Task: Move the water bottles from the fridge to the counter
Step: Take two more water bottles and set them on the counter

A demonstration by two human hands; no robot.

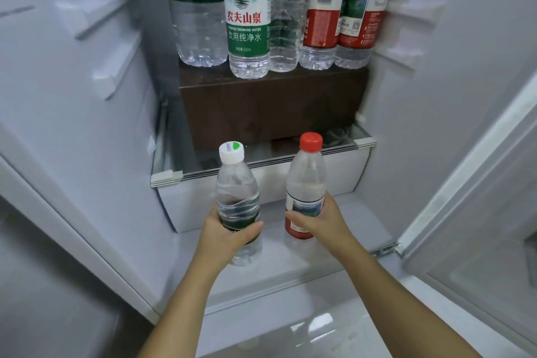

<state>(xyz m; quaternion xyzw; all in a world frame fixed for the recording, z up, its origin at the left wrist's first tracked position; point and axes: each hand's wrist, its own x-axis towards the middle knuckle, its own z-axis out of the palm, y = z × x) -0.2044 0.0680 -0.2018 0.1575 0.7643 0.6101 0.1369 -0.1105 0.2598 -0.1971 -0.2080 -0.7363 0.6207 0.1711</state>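
Seven bottles show in all: two held, five stored.

The left grip (pixel 229 237) is curled round the white-capped bottle (pixel 236 183). It is clear ribbed plastic with a dark green label, mostly covered by the fingers, and a green patch on its cap. The right grip (pixel 322 221) is wrapped round the red-capped bottle (pixel 305 180) at its label, a red band with a small landscape picture above it. Both bottles are upright, near each other but apart, in front of the open fridge (pixel 87 96) and below the edge of its glass shelf (pixel 261 166).

The other five stand on one brown box (pixel 270 107) sitting on that shelf, their tops cut off by the frame. From the left:
- a big green bottle (pixel 197 9);
- a slimmer white-and-green bottle (pixel 248 23) at the front edge;
- an orange-labelled bottle (pixel 290 23) set further back;
- two red-labelled bottles (pixel 321 17) (pixel 361 17) side by side, touching.

Only the two held bottles show caps, one white and one red.
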